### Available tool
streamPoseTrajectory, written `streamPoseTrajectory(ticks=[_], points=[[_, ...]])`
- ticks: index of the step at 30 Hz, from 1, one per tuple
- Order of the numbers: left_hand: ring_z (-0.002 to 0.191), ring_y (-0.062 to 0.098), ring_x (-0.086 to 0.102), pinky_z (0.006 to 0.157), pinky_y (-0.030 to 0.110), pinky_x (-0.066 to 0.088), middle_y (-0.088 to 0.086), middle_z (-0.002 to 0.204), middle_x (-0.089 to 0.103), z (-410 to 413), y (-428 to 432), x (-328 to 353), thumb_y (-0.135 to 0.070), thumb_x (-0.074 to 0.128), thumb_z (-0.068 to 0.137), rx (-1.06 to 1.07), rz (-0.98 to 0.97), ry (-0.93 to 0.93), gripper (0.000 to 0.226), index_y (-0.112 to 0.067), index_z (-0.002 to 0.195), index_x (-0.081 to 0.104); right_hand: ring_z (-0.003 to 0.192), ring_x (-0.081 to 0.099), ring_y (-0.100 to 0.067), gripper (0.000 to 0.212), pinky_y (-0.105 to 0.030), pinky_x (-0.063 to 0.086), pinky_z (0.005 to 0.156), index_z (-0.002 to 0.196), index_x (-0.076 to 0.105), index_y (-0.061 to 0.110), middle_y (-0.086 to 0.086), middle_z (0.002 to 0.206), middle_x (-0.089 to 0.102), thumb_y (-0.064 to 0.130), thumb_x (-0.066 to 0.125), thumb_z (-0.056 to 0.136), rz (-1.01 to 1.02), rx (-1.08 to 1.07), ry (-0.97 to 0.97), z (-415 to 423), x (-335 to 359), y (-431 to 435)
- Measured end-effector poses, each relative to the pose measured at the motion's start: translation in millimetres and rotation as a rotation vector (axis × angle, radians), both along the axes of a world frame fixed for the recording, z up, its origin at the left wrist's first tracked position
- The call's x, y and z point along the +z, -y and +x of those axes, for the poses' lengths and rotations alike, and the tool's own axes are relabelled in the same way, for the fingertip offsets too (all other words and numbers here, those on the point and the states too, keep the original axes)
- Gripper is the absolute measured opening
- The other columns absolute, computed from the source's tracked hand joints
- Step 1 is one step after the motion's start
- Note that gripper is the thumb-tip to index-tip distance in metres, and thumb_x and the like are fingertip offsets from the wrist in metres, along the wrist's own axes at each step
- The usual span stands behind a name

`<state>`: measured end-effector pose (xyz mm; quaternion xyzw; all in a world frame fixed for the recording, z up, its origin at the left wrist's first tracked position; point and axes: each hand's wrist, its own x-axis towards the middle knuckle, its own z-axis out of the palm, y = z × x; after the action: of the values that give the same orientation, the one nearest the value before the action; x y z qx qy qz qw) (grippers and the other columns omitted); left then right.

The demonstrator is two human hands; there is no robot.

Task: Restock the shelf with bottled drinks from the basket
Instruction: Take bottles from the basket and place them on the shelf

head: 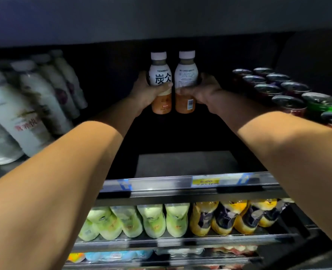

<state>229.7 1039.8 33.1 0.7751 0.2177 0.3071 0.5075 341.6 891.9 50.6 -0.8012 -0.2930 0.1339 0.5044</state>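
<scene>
left hand [147, 92] grips left bottle [160, 74] | right hand [203, 92] grips right bottle [186, 74] | held: 2, both upright

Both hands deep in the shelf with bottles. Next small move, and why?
Probably lower both straight down onto the shelf. The left hand grips the left bottle, the right hand the right bottle, upright and side by side, at the back of the bare gap between white bottles and cans. Too dark to tell whether their bases touch down yet.
</scene>
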Motion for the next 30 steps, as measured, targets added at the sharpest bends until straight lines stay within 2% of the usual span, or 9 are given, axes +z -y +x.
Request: streamPoseTrajectory(ticks=[2,5,9,14,16,19,21,26,30], points=[[0.104,0.010,0.066,0.084,0.029,0.055,-0.003,0.119,0.067,5,-4,-1,-0.036,0.084,0.077,0.016,-0.033,-0.007,0.065,-0.016,0.130,0.051,0.117,0.062,-0.020,0.066,-0.037,0.052,0.098,0.128,0.056,0.019,-0.002,0.128,0.065,0.032,0.088,0.071,0.005,-0.001,0.007,3,-1,-4],[0.103,0.012,0.068,0.088,0.034,0.057,-0.001,0.117,0.069,13,-9,-3,-0.037,0.085,0.075,0.054,-0.030,-0.012,0.064,-0.016,0.127,0.055,0.118,0.063,-0.020,0.070,-0.035,0.052,0.099,0.130,0.056,0.019,-0.003,0.129,0.065,0.036,0.088,0.070,0.002,-0.035,0.043,7,-2,-8],[0.097,0.013,0.068,0.089,0.035,0.056,0.000,0.109,0.070,17,-12,-4,-0.038,0.085,0.074,0.161,-0.036,0.001,0.042,-0.019,0.103,0.061,0.121,0.060,-0.024,0.078,-0.035,0.051,0.099,0.134,0.048,0.013,-0.007,0.134,0.061,0.040,0.087,0.071,-0.001,-0.106,0.083,10,-7,-16],[0.096,0.014,0.070,0.088,0.040,0.058,0.000,0.107,0.072,23,-21,-6,-0.062,0.085,0.050,0.228,0.002,-0.024,0.085,-0.011,0.114,0.063,0.121,0.060,-0.024,0.076,-0.032,0.051,0.094,0.133,0.048,0.013,-0.008,0.133,0.061,0.041,0.086,0.072,-0.013,-0.131,0.109,15,-8,-23],[0.097,0.014,0.068,0.087,0.035,0.057,0.000,0.109,0.069,24,-17,-4,-0.056,0.087,0.059,0.244,0.017,-0.032,0.079,-0.009,0.117,0.059,0.119,0.061,-0.024,0.074,-0.028,0.049,0.088,0.131,0.050,0.013,-0.007,0.132,0.061,0.041,0.085,0.073,-0.020,-0.125,0.118,17,-9,-25],[0.095,0.011,0.063,0.067,0.019,0.047,-0.003,0.106,0.062,29,-18,-4,-0.045,0.084,0.072,0.266,0.038,-0.049,0.066,-0.009,0.119,0.054,0.118,0.061,-0.023,0.073,-0.025,0.047,0.082,0.131,0.052,0.014,-0.006,0.132,0.062,0.043,0.085,0.073,-0.017,-0.120,0.126,19,-9,-30],[0.092,0.010,0.062,0.061,0.015,0.041,-0.003,0.105,0.062,30,-20,-5,-0.044,0.083,0.074,0.262,0.046,-0.039,0.064,-0.009,0.119,0.054,0.118,0.061,-0.023,0.072,-0.025,0.045,0.080,0.132,0.052,0.015,-0.006,0.132,0.062,0.043,0.084,0.074,-0.016,-0.119,0.134,20,-9,-33],[0.091,0.009,0.060,0.062,0.012,0.042,-0.004,0.104,0.062,28,-18,-8,-0.043,0.083,0.075,0.282,0.044,-0.033,0.059,-0.011,0.118,0.057,0.118,0.062,-0.023,0.066,-0.024,0.044,0.078,0.130,0.053,0.015,-0.007,0.131,0.063,0.040,0.082,0.077,-0.015,-0.148,0.138,22,-12,-39],[0.093,0.010,0.063,0.074,0.018,0.045,0.000,0.108,0.065,30,-14,-8,-0.041,0.084,0.074,0.327,0.025,-0.005,0.059,-0.011,0.119,0.059,0.119,0.061,-0.024,0.065,-0.024,0.044,0.081,0.129,0.054,0.014,-0.008,0.131,0.064,0.042,0.081,0.077,-0.003,-0.151,0.139,20,-15,-40]])
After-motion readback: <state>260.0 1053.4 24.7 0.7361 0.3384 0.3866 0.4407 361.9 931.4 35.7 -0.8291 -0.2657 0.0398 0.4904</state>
